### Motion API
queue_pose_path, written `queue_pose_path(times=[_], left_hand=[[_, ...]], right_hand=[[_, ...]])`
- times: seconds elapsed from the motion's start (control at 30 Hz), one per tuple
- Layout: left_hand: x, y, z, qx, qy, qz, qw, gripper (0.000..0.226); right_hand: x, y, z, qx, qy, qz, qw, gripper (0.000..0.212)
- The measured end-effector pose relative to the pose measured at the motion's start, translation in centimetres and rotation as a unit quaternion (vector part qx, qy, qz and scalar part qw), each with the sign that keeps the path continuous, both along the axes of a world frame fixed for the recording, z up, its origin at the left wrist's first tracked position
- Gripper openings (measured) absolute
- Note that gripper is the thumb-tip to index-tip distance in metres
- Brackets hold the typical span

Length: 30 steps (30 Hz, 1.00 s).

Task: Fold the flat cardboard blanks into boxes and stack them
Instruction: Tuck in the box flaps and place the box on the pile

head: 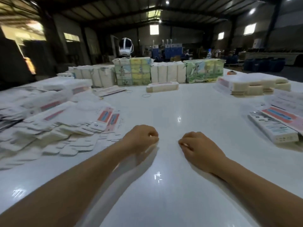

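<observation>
My left hand (142,138) and my right hand (195,146) lie on the white table (164,108) side by side, a small gap between them. Both have their fingers curled in and hold nothing. A wide heap of flat cardboard blanks (54,126), white with red and blue print, spreads over the left of the table, its near edge just left of my left hand. A folded box (272,130) lies at the right edge with more printed blanks (285,115) behind it. Another stack of blanks (252,84) sits at the far right.
Wrapped bundles (132,71) stand in a row across the far side of the table. A single folded box (162,86) lies in front of them, with rubber bands (146,95) nearby. Beyond is a dim warehouse.
</observation>
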<state>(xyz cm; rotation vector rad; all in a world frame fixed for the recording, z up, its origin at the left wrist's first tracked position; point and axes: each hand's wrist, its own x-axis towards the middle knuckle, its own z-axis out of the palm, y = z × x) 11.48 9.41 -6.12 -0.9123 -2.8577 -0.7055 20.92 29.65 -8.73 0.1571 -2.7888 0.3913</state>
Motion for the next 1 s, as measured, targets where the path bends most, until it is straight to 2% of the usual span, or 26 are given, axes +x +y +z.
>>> queue_pose_path(times=[0.07,0.13,0.23,0.3,0.33,0.43,0.6,0.83,0.93,1.0], left_hand=[[-3.6,-2.0,2.6,-0.017,0.008,0.072,0.997,0.019],[-7.4,-5.1,4.3,-0.055,0.044,0.203,0.977,0.033],[-10.8,-9.3,3.6,-0.127,0.018,0.385,0.914,0.077],[-12.0,-10.8,2.1,-0.174,0.006,0.429,0.887,0.105],[-12.7,-11.2,1.4,-0.186,0.014,0.431,0.883,0.111],[-14.7,-12.0,1.5,-0.159,-0.016,0.431,0.888,0.11],[-17.0,-12.6,2.5,-0.162,-0.079,0.428,0.886,0.078],[-16.5,-12.2,3.3,-0.129,-0.109,0.445,0.879,0.07],[-16.7,-11.5,3.6,-0.114,-0.084,0.468,0.872,0.073],[-16.0,-10.7,3.2,-0.122,-0.002,0.489,0.864,0.071]], right_hand=[[-0.1,0.0,0.0,-0.001,0.011,-0.002,1.0,0.028],[-0.1,-0.1,0.0,-0.007,0.023,-0.001,1.0,0.026],[0.3,0.0,0.1,-0.017,0.034,0.0,0.999,0.022],[0.5,0.0,0.0,-0.022,0.03,-0.002,0.999,0.02],[0.5,-0.1,0.0,-0.023,0.026,-0.002,0.999,0.02],[0.5,-0.1,0.0,-0.029,0.025,-0.009,0.999,0.017],[0.7,-0.2,-0.1,-0.041,0.032,-0.003,0.999,0.014],[0.6,0.0,-0.2,-0.032,0.018,0.002,0.999,0.02],[0.4,0.0,-0.1,-0.025,0.023,0.007,0.999,0.022],[0.3,0.0,-0.1,-0.018,0.022,0.006,1.0,0.022]])
